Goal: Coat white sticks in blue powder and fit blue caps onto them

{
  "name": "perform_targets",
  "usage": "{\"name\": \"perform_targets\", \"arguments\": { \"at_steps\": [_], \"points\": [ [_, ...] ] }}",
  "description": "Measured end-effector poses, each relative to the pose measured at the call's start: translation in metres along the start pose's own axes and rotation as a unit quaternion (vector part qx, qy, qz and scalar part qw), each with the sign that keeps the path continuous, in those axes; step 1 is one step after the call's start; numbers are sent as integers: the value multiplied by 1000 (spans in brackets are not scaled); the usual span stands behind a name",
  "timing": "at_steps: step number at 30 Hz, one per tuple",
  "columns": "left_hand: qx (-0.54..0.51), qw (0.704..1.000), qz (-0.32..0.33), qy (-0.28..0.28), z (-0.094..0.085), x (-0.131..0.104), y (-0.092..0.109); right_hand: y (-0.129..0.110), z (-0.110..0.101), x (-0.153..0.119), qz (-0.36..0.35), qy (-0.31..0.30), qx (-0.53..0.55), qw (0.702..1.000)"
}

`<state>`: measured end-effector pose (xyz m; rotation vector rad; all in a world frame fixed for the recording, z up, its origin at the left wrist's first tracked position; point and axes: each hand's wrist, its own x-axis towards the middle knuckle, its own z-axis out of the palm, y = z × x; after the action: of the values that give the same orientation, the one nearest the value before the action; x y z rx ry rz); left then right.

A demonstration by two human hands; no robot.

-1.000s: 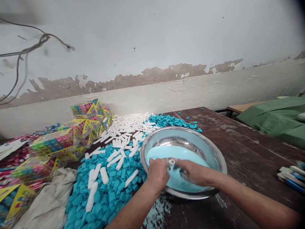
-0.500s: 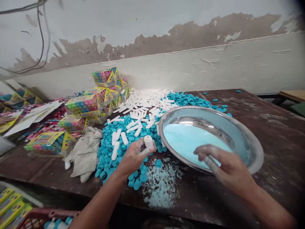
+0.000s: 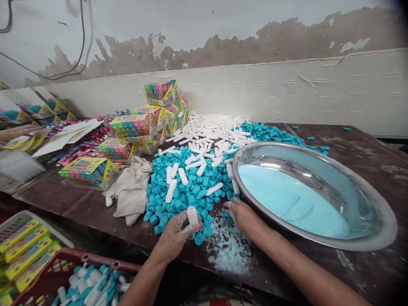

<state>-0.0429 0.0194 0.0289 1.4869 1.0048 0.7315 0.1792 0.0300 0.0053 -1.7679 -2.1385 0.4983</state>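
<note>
My left hand [image 3: 174,233] pinches a small white plastic bottle [image 3: 192,216] upright, its open neck facing up, above the near edge of the pile of blue caps [image 3: 178,199]. To its right, my right hand [image 3: 247,219] is low over the table beside the steel basin [image 3: 379,204], fingers stretched toward the caps, with nothing visible in them. One loose blue cap [image 3: 227,217] shows just under its fingers. Pale blue powder [image 3: 287,195] fills the basin's bottom. More powder [image 3: 228,250] is spilled on the table below my right hand.
White bottles [image 3: 210,127] and more blue caps [image 3: 270,132] spread toward the wall. A grey cloth [image 3: 132,187] and wrapped display packs [image 3: 91,171] lie left. A red crate [image 3: 68,259] with capped bottles stands below the table edge. Another person's hand [image 3: 15,132] shows far left.
My right hand has moved left, out from over the basin to the caps at its near side. My left hand still holds the bottle, now lower. The view has shifted left.
</note>
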Motion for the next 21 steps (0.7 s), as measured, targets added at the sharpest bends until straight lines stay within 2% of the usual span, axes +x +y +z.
{"name": "perform_targets", "arguments": {
  "at_steps": [5,10,15,18,21],
  "points": [
    [2,1000,-12,29,-10,-7,-5,-23,3,16,-17,-41,-60,997],
    [-10,999,-20,24,-10,-10,-11,-35,16,33,-13,-40,-90,995],
    [-28,999,-27,29,-10,-8,-13,-34,13,29,-25,-54,-92,994],
    [-42,997,-54,29,-6,-4,-9,-36,12,24,-23,-53,-106,993],
    [-48,998,-45,18,-1,-2,-5,-41,16,24,-12,-52,-135,989]
  ]
}}
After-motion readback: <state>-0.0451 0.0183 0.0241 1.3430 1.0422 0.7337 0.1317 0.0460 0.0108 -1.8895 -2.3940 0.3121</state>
